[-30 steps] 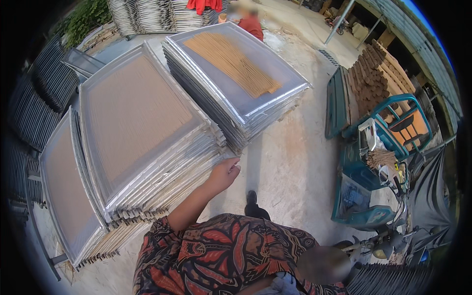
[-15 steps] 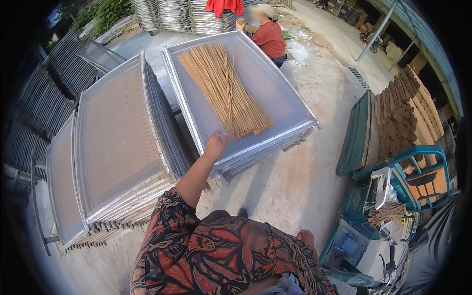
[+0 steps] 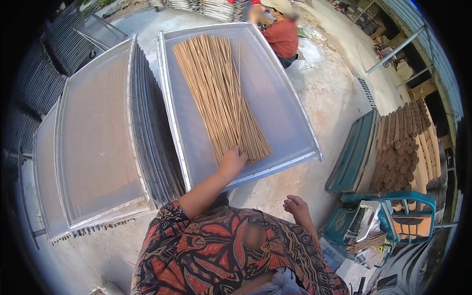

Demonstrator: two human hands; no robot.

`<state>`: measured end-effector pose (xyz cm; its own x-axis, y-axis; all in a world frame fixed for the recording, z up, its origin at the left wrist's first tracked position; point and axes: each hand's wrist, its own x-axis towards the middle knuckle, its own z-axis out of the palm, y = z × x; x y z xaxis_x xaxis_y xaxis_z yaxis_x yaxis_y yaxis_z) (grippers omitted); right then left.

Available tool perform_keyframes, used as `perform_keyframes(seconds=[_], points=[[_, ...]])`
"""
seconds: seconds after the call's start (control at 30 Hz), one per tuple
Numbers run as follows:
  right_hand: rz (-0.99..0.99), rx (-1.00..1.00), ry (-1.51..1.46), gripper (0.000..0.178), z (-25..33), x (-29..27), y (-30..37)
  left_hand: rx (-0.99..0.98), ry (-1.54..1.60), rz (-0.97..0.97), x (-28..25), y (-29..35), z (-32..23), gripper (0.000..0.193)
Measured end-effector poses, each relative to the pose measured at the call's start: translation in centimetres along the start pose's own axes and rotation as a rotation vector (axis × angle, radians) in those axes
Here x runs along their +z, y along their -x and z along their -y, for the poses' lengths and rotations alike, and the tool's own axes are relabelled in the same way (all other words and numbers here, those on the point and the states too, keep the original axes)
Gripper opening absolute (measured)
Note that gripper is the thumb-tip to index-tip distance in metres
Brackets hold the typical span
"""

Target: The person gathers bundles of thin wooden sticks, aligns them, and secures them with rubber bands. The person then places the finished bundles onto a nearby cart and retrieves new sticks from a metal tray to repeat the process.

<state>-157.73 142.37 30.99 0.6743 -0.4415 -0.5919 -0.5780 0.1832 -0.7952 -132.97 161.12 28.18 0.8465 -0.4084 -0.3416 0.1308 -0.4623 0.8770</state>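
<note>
A broad bundle of thin tan-brown sticks (image 3: pixel 216 93), resembling incense sticks, lies lengthwise on a mesh tray (image 3: pixel 290 118) with a pale frame. At the bundle's near end is my left hand (image 3: pixel 233 161), its fingers closed on stick ends; how many they grip is hidden. One stick lies slightly askew on top, running up from that hand. My right hand (image 3: pixel 297 207) hangs in front of my body, to the right of the tray. Its fingers are loosely bent and a little apart, with nothing visible in them.
On the left stands a tall stack of mesh trays (image 3: pixel 96 132) whose top one is covered with brown sticks. A person in a red shirt (image 3: pixel 282 38) sits beyond the tray. To the right are a green cart (image 3: pixel 351 152), stacked brown logs or bundles (image 3: pixel 398 147) and a teal-framed chair (image 3: pixel 410 216).
My left hand has moved from the tray's near edge onto the near end of the sticks. My right hand has risen in front of me. The view has shifted.
</note>
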Motion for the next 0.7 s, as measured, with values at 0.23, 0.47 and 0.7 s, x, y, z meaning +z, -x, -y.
perform_keyframes(seconds=[0.23, 0.47, 0.7], points=[[0.129, -0.192, 0.134, 0.037, 10.4, 2.5, -13.2, 0.092, -0.225, 0.081, -3.1, -0.8, -3.9, 0.048], [0.25, -0.081, 0.03, 0.04, 19.4, 8.7, -31.7, -0.127, 0.226, -0.554, -13.8, -14.5, 5.1, 0.054], [0.606, -0.003, -0.015, 0.062, 24.3, 20.7, -40.0, -0.215, 0.809, -0.331, -16.9, -20.8, 3.9, 0.062]])
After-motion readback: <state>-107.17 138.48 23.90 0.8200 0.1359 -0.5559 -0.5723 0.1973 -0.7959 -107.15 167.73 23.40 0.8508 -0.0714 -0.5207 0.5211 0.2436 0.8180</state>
